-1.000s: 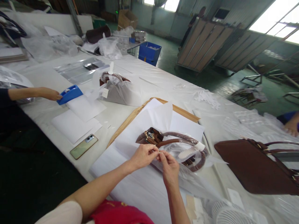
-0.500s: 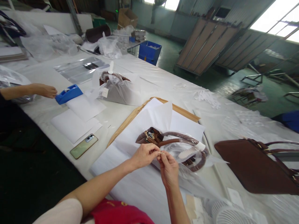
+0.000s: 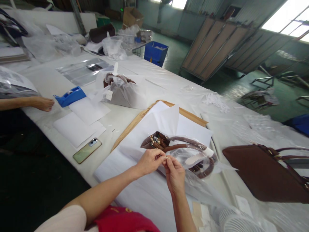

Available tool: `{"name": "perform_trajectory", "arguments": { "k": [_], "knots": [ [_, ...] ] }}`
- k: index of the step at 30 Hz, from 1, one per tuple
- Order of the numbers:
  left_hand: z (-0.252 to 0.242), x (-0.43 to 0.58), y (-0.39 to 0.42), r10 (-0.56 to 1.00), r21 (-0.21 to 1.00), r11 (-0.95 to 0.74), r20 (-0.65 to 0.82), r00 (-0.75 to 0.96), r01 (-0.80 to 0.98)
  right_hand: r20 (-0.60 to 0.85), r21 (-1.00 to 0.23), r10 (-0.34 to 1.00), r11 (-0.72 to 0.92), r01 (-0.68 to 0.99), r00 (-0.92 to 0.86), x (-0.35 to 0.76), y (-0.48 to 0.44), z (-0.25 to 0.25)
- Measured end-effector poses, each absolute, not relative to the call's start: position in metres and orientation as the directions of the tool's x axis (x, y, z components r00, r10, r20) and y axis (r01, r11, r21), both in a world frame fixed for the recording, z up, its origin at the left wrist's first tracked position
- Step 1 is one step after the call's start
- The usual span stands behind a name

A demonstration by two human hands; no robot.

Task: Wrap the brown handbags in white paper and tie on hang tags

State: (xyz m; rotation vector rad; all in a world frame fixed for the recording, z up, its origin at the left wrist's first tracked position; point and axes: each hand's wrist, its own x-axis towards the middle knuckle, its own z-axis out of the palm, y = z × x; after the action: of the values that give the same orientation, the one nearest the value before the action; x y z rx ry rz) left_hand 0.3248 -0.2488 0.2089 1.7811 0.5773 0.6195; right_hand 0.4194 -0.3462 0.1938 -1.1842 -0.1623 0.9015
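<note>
My left hand (image 3: 150, 162) and my right hand (image 3: 175, 173) meet at their fingertips in front of a brown handbag (image 3: 147, 141). Both are closed in a pinch on something tiny that I cannot make out. The bag lies on white paper (image 3: 154, 120), its upper part showing metal clasps. Clear plastic covers its two raised handles (image 3: 187, 141), and a white strip (image 3: 194, 158) is fastened round them. Brown wrapping paper (image 3: 127, 130) shows beneath the white sheets.
A phone (image 3: 87, 150), paper sheets (image 3: 74, 129) and a blue tape dispenser (image 3: 71, 96) lie left, near another person's hand (image 3: 43, 103). A wrapped bag (image 3: 123, 91) stands beyond. To the right are a brown bag (image 3: 263, 174) and a white fan (image 3: 238, 220).
The other person's hand has drawn back from the blue tape dispenser, to the left and down. My hands remain pinched together in nearly the same place.
</note>
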Motion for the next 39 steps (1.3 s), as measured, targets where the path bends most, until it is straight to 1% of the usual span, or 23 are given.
{"name": "perform_trajectory", "arguments": {
  "k": [5,9,14,16,19,22,25,28,30,33,36,39],
  "knots": [
    [0.210,0.325,-0.248,0.653,0.957,-0.281,0.140,0.744,0.067,-0.338,-0.848,0.676,0.082,-0.523,0.655,0.419,-0.347,0.195],
    [0.209,0.326,-0.249,0.657,0.955,-0.287,0.137,0.741,0.078,-0.324,-0.867,0.675,0.069,-0.494,0.663,0.420,-0.348,0.192],
    [0.209,0.324,-0.246,0.624,0.946,-0.315,0.150,0.767,0.072,-0.251,-0.939,0.673,0.007,-0.345,0.696,0.424,-0.353,0.182],
    [0.210,0.323,-0.242,0.620,0.954,-0.285,0.108,0.777,0.095,-0.230,-0.951,0.677,-0.006,-0.308,0.699,0.426,-0.355,0.182],
    [0.214,0.324,-0.232,0.639,0.961,-0.213,0.003,0.769,0.174,-0.269,-0.933,0.711,-0.027,-0.358,0.650,0.428,-0.355,0.189],
    [0.220,0.326,-0.221,0.571,0.953,-0.240,-0.016,0.821,0.185,-0.304,-0.919,0.736,-0.059,-0.390,0.605,0.428,-0.356,0.199],
    [0.227,0.328,-0.213,0.476,0.940,-0.301,0.002,0.879,0.160,-0.298,-0.931,0.738,-0.085,-0.354,0.606,0.428,-0.359,0.200],
    [0.229,0.332,-0.208,0.391,0.936,-0.325,0.005,0.921,0.133,-0.286,-0.944,0.725,-0.101,-0.315,0.627,0.430,-0.363,0.195],
    [0.228,0.335,-0.206,0.326,0.950,-0.293,-0.007,0.945,0.108,-0.277,-0.948,0.721,-0.097,-0.303,0.635,0.432,-0.366,0.192],
    [0.226,0.338,-0.206,0.235,0.985,-0.159,-0.032,0.972,0.071,-0.260,-0.953,0.744,-0.094,-0.289,0.615,0.436,-0.370,0.193],
    [0.224,0.340,-0.205,0.209,0.998,-0.014,-0.061,0.976,0.065,-0.243,-0.965,0.763,-0.124,-0.233,0.599,0.438,-0.373,0.200],
    [0.221,0.341,-0.206,0.207,0.997,0.014,-0.077,0.975,0.075,-0.240,-0.971,0.747,-0.173,-0.167,0.620,0.436,-0.372,0.206]
  ]
}}
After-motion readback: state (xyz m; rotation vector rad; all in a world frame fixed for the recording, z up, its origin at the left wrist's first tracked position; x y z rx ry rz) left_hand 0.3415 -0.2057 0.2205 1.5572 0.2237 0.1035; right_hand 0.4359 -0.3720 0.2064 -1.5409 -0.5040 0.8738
